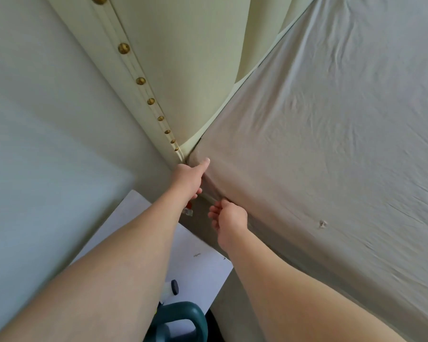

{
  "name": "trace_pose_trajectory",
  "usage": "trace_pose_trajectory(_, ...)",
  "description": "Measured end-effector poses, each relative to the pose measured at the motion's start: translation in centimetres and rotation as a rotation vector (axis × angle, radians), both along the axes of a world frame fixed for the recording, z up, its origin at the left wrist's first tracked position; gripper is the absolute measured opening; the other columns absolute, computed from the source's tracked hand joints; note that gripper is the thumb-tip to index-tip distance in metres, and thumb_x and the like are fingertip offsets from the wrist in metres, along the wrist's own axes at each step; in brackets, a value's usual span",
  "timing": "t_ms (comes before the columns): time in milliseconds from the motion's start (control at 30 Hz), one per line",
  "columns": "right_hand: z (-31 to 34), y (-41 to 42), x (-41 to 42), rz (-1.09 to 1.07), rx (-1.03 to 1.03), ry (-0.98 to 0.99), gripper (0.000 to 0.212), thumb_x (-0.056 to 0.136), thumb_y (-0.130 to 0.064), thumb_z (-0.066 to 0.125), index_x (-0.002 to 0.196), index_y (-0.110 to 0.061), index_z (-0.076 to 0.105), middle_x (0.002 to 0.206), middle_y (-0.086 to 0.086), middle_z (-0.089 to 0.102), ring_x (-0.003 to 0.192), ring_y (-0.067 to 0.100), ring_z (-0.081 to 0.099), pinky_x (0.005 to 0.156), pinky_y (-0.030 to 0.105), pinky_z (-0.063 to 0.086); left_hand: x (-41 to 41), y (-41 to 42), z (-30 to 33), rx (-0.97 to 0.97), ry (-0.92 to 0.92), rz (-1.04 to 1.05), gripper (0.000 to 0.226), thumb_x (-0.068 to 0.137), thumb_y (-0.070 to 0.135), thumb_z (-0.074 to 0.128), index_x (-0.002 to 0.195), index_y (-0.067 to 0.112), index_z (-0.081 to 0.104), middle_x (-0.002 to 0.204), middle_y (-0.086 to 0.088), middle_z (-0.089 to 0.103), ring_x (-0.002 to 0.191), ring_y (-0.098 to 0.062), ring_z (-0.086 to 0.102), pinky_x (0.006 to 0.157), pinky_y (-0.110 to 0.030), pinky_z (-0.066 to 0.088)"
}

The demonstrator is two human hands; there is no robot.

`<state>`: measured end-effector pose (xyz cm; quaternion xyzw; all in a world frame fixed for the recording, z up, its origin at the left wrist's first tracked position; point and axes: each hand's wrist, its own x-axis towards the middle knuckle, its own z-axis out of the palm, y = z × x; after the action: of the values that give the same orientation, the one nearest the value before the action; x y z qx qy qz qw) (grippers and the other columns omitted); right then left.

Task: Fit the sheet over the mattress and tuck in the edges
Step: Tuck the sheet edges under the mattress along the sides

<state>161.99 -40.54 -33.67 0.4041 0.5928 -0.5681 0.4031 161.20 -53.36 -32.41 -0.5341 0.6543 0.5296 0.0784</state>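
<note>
Head view: left grip point(187, 180) and right grip point(229, 218) clutch sheet point(307, 144) (mattress corner) between them

At centre frame the sheet point(319, 144) meets the padded headboard point(183, 70) with only a thin dark slit between them, running from the corner toward upper right. Left of the corner the headboard's studded edge lies against the wall point(35, 95). At lower centre a white bedside table point(198, 262) crowds the bed's side, leaving a narrow wedge where both hands work.
</note>
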Motion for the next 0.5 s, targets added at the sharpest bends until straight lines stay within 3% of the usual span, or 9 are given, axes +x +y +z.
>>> trace_pose_trajectory(100, 0.5, -2.0, 0.2, -0.006, -0.145, 0.057, 0.028, 0.095, -0.041, 0.066, 0.099, -0.015, 0.074, 0.083, 0.004, 0.066, 0.071, 0.019, 0.055, 0.058, 0.030, 0.045, -0.6, -0.4, -0.5, -0.160, -0.030, -0.223, 0.046, 0.097, 0.047, 0.060, 0.072, 0.008, 0.062, 0.077, -0.012, 0.071, 0.074, -0.034, 0.070, 0.076, -0.045, 0.059)
trace_pose_trajectory(233, 1.0, -4.2, -0.6, -0.124, -0.133, 0.067, 0.038, 0.100, -0.047, 0.057, 0.097, -0.012, 0.072, 0.080, 0.002, 0.073, 0.070, 0.019, 0.064, 0.056, 0.028, 0.046, -0.7, -1.1, 0.0, -0.219, -0.067, -0.355, 0.040, 0.102, 0.038, 0.053, 0.093, 0.004, 0.073, 0.094, -0.014, 0.073, 0.092, -0.034, 0.068, 0.087, -0.040, 0.055)
trace_pose_trajectory(333, 0.8, -4.9, -0.6, -0.208, -0.082, 0.065, 0.036, 0.104, -0.035, 0.055, 0.087, -0.006, 0.067, 0.069, 0.005, 0.070, 0.054, 0.015, 0.061, 0.048, 0.025, 0.043, -0.4, -1.5, 0.6, -0.289, -0.049, -0.449, 0.036, 0.100, 0.029, 0.053, 0.076, 0.007, 0.068, 0.077, -0.009, 0.070, 0.080, -0.031, 0.065, 0.074, -0.035, 0.053)
trace_pose_trajectory(400, 0.9, -5.6, -0.3, -0.194, -0.077, 0.069, 0.032, 0.103, -0.028, 0.056, 0.081, -0.007, 0.065, 0.062, 0.004, 0.065, 0.044, 0.013, 0.054, 0.042, 0.024, 0.039, 0.0, -1.8, 1.1, -0.401, -0.074, -0.488, 0.036, 0.094, 0.021, 0.053, 0.061, 0.007, 0.056, 0.060, -0.007, 0.058, 0.064, -0.031, 0.055, 0.057, -0.034, 0.040)
trace_pose_trajectory(500, 0.6, -6.8, 0.1, -0.082, -0.047, 0.050, 0.027, 0.098, -0.017, 0.058, 0.073, -0.009, 0.063, 0.058, 0.004, 0.060, 0.041, 0.015, 0.048, 0.045, 0.026, 0.038, 0.7, -2.6, 0.8, -0.537, -0.136, -0.474, 0.035, 0.087, 0.019, 0.052, 0.054, 0.009, 0.047, 0.052, -0.005, 0.047, 0.059, -0.033, 0.046, 0.053, -0.033, 0.030)
